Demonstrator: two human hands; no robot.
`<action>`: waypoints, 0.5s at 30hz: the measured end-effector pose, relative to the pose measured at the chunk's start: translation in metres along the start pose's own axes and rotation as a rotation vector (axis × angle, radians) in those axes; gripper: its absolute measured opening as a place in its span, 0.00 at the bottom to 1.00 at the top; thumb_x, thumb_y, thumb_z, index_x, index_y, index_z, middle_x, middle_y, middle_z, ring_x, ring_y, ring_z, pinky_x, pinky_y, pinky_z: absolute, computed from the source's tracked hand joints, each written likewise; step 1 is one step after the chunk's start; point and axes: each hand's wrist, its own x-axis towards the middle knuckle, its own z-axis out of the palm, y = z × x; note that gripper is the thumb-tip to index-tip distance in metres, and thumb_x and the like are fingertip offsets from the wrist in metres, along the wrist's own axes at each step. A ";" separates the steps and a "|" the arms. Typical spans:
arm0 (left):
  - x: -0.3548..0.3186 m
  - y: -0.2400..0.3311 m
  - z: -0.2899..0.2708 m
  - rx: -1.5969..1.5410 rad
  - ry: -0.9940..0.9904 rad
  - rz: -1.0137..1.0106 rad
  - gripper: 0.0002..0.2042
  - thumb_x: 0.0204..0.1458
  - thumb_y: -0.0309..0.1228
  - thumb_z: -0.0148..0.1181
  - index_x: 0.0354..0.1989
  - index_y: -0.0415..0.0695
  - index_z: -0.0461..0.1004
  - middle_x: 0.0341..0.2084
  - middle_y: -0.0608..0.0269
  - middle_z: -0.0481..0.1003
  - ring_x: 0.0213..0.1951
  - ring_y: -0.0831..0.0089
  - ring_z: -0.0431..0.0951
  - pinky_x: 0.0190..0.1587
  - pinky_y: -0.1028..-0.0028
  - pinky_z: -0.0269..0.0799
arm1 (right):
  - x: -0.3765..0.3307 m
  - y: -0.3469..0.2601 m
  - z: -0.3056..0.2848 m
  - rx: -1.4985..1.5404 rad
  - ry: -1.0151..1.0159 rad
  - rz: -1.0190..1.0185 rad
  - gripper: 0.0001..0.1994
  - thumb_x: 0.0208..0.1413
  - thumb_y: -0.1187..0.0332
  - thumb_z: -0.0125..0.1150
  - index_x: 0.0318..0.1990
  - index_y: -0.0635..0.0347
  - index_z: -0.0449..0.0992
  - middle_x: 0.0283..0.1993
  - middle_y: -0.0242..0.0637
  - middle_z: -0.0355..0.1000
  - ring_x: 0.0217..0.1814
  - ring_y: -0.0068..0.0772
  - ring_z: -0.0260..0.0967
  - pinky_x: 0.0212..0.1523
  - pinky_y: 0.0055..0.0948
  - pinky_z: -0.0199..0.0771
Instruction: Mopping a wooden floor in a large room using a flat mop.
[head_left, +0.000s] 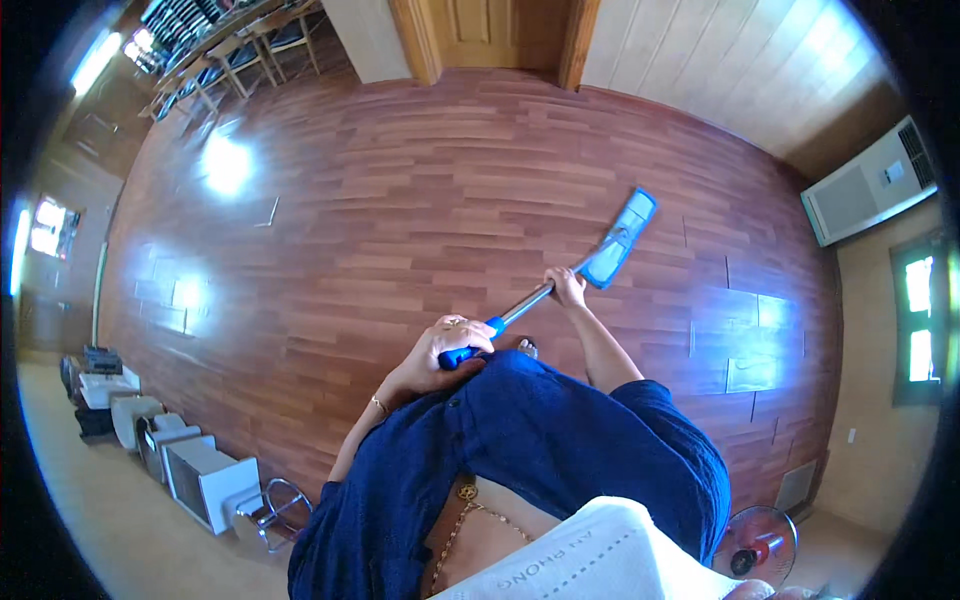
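Observation:
A flat mop with a light-blue rectangular head reaches out to the front right, over the wooden floor. Its silver pole slants back toward my waist and ends in a dark-blue grip. My left hand is wrapped round that grip, close to my body. Farther along the pole, nearer the mop head, my right hand is closed on the metal. Whether the head presses on the boards cannot be told from this view.
Wooden chairs and a long table stand at the far left. Boxes and a white cabinet line the left wall. A floor-standing air conditioner is at the right wall, a fan at the lower right, a wooden door straight ahead.

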 end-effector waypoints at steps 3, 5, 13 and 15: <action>0.042 -0.013 0.007 -0.099 -0.053 0.045 0.08 0.46 0.32 0.64 0.33 0.44 0.75 0.36 0.56 0.77 0.46 0.55 0.75 0.50 0.59 0.67 | 0.001 0.037 -0.024 -0.009 0.022 0.056 0.03 0.42 0.66 0.58 0.27 0.45 0.73 0.37 0.27 0.71 0.54 0.35 0.65 0.47 0.65 0.58; 0.061 -0.024 0.012 -0.209 -0.113 0.051 0.08 0.46 0.31 0.63 0.33 0.43 0.75 0.36 0.55 0.77 0.46 0.54 0.76 0.51 0.58 0.68 | -0.006 0.053 -0.031 -0.025 0.054 0.114 0.06 0.39 0.66 0.60 0.28 0.44 0.73 0.37 0.26 0.71 0.54 0.35 0.65 0.46 0.67 0.58; 0.124 -0.050 0.028 -0.261 -0.326 0.133 0.07 0.47 0.29 0.62 0.33 0.42 0.74 0.36 0.57 0.76 0.48 0.56 0.73 0.54 0.59 0.66 | -0.012 0.095 -0.060 0.022 0.313 0.159 0.16 0.37 0.55 0.72 0.25 0.51 0.72 0.35 0.32 0.71 0.47 0.42 0.68 0.43 0.51 0.67; 0.140 -0.060 0.028 -0.323 -0.400 0.222 0.07 0.48 0.30 0.62 0.34 0.42 0.74 0.37 0.57 0.76 0.49 0.57 0.73 0.54 0.59 0.65 | -0.011 0.104 -0.064 -0.033 0.367 0.154 0.14 0.39 0.57 0.71 0.25 0.52 0.72 0.34 0.35 0.71 0.45 0.44 0.69 0.42 0.47 0.68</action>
